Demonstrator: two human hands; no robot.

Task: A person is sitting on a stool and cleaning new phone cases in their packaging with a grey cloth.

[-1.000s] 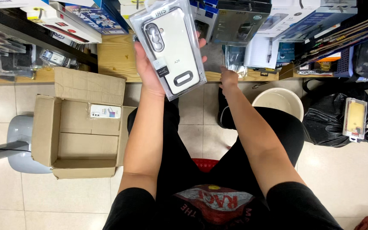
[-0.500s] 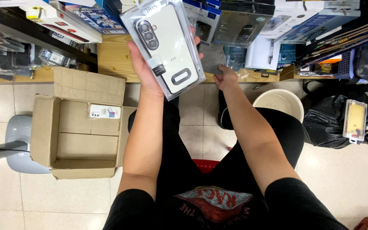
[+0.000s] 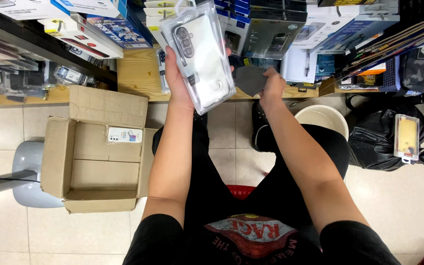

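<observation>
My left hand [image 3: 177,81] holds up a clear plastic pack with a white phone case [image 3: 199,54] inside, tilted, in front of the wooden shelf [image 3: 136,76]. My right hand [image 3: 271,83] is closed on a dark grey cloth [image 3: 249,79] just right of the pack. Both forearms reach forward over my lap. Packed phone cases and boxes [image 3: 271,29] fill the shelf behind the hands.
An open cardboard box [image 3: 94,152] rests on a grey stool [image 3: 25,172] at my left, with one small pack [image 3: 124,134] inside. A white bucket [image 3: 322,120] and a black bag [image 3: 384,137] carrying a yellow-backed case pack [image 3: 407,138] sit at right. A red basket [image 3: 241,190] shows between my legs.
My left hand has kept the case pack raised, shifting it slightly. My right hand moved from the shelf edge and now grips the dark grey cloth beside the pack.
</observation>
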